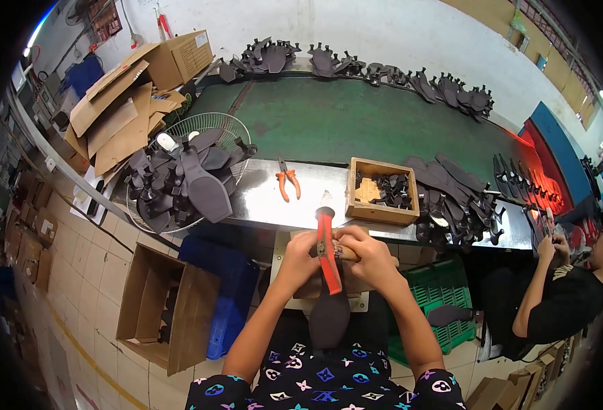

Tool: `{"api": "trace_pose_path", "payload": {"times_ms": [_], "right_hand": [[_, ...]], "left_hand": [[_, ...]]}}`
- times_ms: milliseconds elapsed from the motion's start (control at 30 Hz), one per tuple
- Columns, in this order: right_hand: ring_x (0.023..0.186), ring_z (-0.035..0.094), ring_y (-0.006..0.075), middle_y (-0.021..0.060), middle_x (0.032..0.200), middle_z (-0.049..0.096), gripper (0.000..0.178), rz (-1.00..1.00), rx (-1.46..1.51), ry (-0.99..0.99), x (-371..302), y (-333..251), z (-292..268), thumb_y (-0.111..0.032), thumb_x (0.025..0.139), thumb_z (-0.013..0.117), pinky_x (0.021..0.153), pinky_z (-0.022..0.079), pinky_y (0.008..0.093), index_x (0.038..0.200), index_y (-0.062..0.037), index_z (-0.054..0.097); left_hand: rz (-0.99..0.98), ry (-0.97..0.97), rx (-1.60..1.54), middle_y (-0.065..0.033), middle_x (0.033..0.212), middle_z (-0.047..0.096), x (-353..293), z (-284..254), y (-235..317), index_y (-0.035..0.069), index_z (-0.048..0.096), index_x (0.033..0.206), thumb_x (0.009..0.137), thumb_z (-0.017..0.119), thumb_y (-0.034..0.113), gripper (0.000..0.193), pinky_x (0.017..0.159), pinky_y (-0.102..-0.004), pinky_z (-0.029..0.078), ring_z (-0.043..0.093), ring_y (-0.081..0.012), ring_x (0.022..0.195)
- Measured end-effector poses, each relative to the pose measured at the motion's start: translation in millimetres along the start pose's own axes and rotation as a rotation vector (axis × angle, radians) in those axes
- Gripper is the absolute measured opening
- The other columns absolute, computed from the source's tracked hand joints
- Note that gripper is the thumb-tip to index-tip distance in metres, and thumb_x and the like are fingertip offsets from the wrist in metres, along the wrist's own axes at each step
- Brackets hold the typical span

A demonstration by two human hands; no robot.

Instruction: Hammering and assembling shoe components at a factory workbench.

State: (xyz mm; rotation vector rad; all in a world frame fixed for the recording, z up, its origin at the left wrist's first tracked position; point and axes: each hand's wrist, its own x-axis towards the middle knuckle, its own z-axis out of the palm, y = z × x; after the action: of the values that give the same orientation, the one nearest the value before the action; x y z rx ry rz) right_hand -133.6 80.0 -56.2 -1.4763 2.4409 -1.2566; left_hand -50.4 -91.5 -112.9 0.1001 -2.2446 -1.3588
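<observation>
A dark shoe sole [330, 320] hangs in front of my body, its broad end toward me. Along its narrow part runs a red strip-like piece [326, 249] with a dark rounded far end; I cannot tell its exact kind. My left hand [297, 261] is closed on the sole's narrow part from the left. From the right, my right hand [370, 258] is closed with its fingertips beside the red piece, and what they pinch is hidden. A light wooden piece [346, 253] shows between the red piece and my right fingers. Beneath my hands is a pale work stand [360, 302].
Orange-handled pliers [288, 183] lie on the metal bench edge, between a wire basket [245, 121] of soles and a wooden box [383, 213] of small dark parts. More soles [445, 179] are heaped right. Below stand a carton [191, 321] and green crate [445, 283]. A co-worker [561, 301] sits right.
</observation>
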Motion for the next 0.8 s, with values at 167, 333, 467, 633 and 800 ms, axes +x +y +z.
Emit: {"api": "trace_pose_path", "payload": {"times_ms": [167, 333, 467, 633, 800], "right_hand": [[0.077, 0.063, 0.0141, 0.0058, 0.091, 0.064, 0.027, 0.217, 0.255, 0.173, -11.5, -24.0, -11.2, -0.001, 0.088, 0.066, 0.066, 0.049, 0.0276, 0.115, 0.0008, 0.062], [0.067, 0.060, 0.0144, 0.0074, 0.088, 0.064, 0.031, 0.363, 0.462, 0.303, -48.8, -53.9, -28.1, -0.004, 0.096, 0.060, 0.061, 0.049, 0.0284, 0.126, 0.0023, 0.055], [0.083, 0.065, 0.0392, 0.0244, 0.101, 0.064, 0.043, 0.111, 0.003, 0.139, -46.6, -57.6, -21.5, -0.003, 0.093, 0.063, 0.071, 0.053, 0.0397, 0.134, 0.0054, 0.051], [0.089, 0.068, 0.0405, 0.0292, 0.115, 0.063, 0.048, -0.012, -0.007, 0.326, -68.1, -84.8, -48.5, -0.005, 0.089, 0.069, 0.075, 0.056, 0.0390, 0.130, 0.0125, 0.050], [0.097, 0.071, 0.0327, 0.0247, 0.120, 0.066, 0.039, 0.221, 0.035, 0.091, -57.7, -47.7, -8.5, -0.002, 0.091, 0.065, 0.083, 0.058, 0.0379, 0.127, 0.0104, 0.054]], "left_hand": [[-0.139, -0.153, -0.129, -0.0128, 0.094, 0.075, 11.6, -7.2, -0.7, 0.001, 0.074, 0.103, 0.075, 0.078, 0.007, 0.029, 0.083, -0.0319, 0.053, 0.070, -0.0185, 0.088], [0.002, -0.196, -0.195, -0.0113, 0.095, 0.075, 17.5, -8.6, -3.7, 0.001, 0.075, 0.097, 0.076, 0.077, 0.007, 0.023, 0.082, -0.0314, 0.053, 0.070, -0.0197, 0.086], [-0.061, -0.285, -0.170, -0.0103, 0.102, 0.075, 17.0, -13.5, -11.6, 0.001, 0.071, 0.113, 0.076, 0.081, 0.014, 0.041, 0.090, -0.0327, 0.051, 0.069, -0.0222, 0.097], [-0.025, -0.342, 0.205, -0.0046, 0.131, 0.066, -1.4, -16.5, -9.5, -0.008, 0.013, 0.153, 0.078, 0.081, 0.039, 0.112, 0.120, -0.0486, 0.019, 0.045, -0.0266, 0.138], [-0.054, -0.382, 0.375, 0.0020, 0.141, 0.059, -10.8, -18.3, -5.5, -0.006, 0.004, 0.155, 0.081, 0.076, 0.046, 0.116, 0.117, -0.0630, -0.009, 0.033, -0.0254, 0.147]]}}
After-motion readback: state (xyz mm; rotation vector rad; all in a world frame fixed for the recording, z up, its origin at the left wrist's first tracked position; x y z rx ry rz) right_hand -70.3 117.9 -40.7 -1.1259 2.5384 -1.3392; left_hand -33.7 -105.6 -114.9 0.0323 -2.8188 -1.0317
